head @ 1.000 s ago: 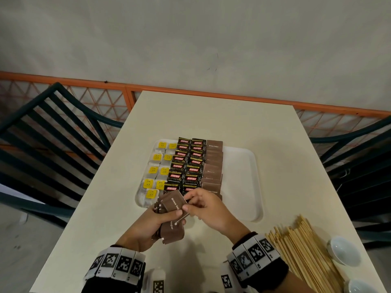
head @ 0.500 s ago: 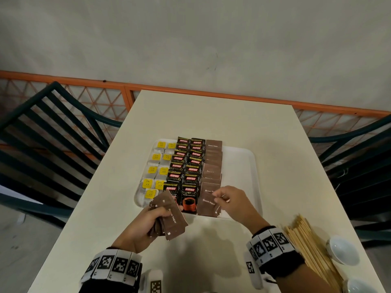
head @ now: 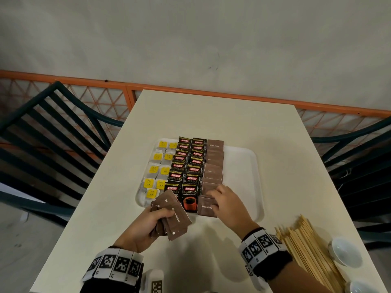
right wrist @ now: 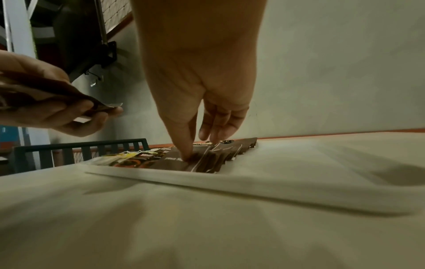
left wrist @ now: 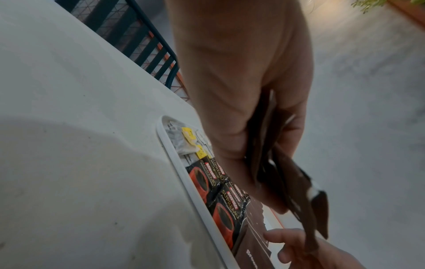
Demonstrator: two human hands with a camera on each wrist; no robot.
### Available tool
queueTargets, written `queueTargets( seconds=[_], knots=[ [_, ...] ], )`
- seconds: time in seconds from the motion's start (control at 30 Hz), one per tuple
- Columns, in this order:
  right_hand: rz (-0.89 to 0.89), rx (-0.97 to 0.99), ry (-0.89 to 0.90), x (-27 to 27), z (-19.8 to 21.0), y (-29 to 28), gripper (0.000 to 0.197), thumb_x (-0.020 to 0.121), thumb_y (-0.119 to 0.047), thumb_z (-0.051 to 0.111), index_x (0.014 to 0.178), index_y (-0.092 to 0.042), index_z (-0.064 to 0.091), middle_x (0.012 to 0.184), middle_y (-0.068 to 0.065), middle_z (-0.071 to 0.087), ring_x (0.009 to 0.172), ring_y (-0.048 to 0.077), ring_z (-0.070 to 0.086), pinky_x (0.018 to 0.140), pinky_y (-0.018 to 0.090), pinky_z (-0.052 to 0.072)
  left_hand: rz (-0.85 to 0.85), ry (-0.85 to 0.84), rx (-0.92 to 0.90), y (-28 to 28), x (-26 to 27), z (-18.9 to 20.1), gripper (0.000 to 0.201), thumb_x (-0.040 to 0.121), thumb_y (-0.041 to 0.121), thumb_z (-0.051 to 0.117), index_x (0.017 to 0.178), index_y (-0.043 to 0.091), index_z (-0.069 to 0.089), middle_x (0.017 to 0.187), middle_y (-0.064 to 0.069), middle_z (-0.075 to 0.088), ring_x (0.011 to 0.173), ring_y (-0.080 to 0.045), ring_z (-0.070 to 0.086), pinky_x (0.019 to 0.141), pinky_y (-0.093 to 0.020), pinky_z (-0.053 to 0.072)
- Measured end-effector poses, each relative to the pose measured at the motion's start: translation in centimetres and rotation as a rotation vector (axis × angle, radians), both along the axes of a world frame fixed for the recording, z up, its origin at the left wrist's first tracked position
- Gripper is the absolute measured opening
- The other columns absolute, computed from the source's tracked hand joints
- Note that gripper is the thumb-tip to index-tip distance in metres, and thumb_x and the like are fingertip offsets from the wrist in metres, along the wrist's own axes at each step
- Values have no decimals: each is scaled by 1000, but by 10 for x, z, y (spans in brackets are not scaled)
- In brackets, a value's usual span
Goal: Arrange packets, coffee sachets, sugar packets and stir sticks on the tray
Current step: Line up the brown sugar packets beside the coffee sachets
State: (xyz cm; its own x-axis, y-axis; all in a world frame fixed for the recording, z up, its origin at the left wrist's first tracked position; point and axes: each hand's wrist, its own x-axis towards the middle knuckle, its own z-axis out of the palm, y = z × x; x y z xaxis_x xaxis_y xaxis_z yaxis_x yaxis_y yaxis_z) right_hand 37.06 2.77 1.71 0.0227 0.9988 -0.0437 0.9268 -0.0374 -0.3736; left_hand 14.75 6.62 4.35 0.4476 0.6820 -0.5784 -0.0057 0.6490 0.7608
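A white tray (head: 241, 176) holds columns of yellow-tagged tea bags (head: 157, 170), black coffee sachets (head: 188, 166) and brown sugar packets (head: 214, 163). My right hand (head: 215, 198) reaches over the tray's near edge. Its thumb presses on the nearest sugar packet (head: 204, 207) in the brown column, seen up close in the right wrist view as hand (right wrist: 198, 145) on packet (right wrist: 174, 163). My left hand (head: 156, 216) grips a fanned stack of brown sugar packets (head: 175, 218) just in front of the tray. A pile of wooden stir sticks (head: 306, 250) lies on the table at the right.
Two small white bowls (head: 343, 251) sit beside the sticks at the table's right edge. The right half of the tray is bare. Dark green chairs (head: 53, 134) flank the table, and an orange railing (head: 190, 85) runs behind it.
My right hand drew one sugar packet from the stack in my left hand, carried it to the tray and laid it at the near end of the brown column. The left hand shifted slightly left.
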Motion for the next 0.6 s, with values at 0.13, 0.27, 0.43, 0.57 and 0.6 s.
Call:
queueTargets(
  seconds=[0.13, 0.27, 0.43, 0.57, 0.6],
  knots=[
    [-116, 111, 88, -7, 5, -7, 29, 92, -25, 51, 120, -18, 57, 115, -2, 54, 105, 14, 50, 90, 22, 40, 5, -11, 19, -1, 2, 1, 22, 87, -2, 50, 103, 7, 63, 82, -12, 72, 72, -21, 68, 69, -36, 51],
    [-170, -35, 471, -21, 24, -15, 20, 92, -35, 52, 94, -19, 63, 81, -10, 58, 73, 2, 52, 68, 16, 40, 54, -44, 31, -3, 5, 5, 22, 85, -1, 54, 102, 8, 65, 85, -12, 72, 73, -21, 69, 72, -37, 52],
    [-56, -303, 791, -38, 37, -24, 18, 90, -38, 55, 84, -22, 60, 76, -9, 64, 62, 0, 60, 55, 9, 43, 69, -68, 86, -9, 11, 8, 24, 80, 3, 59, 103, 5, 65, 97, -18, 70, 80, -24, 69, 78, -43, 54],
    [-147, -261, 949, -41, 39, -21, 11, 88, -20, 61, 79, -22, 55, 80, 0, 67, 66, 8, 64, 58, 17, 51, 60, -112, 93, -13, 11, 10, 31, 77, 11, 61, 108, 8, 64, 101, -16, 70, 84, -24, 69, 76, -43, 55],
    [-173, -256, 994, -41, 39, -19, 11, 88, -18, 61, 80, -21, 55, 82, 2, 67, 69, 11, 65, 61, 20, 53, 58, -115, 84, -13, 9, 10, 28, 81, 9, 59, 109, 9, 63, 100, -16, 70, 84, -24, 69, 73, -40, 55]
  ],
)
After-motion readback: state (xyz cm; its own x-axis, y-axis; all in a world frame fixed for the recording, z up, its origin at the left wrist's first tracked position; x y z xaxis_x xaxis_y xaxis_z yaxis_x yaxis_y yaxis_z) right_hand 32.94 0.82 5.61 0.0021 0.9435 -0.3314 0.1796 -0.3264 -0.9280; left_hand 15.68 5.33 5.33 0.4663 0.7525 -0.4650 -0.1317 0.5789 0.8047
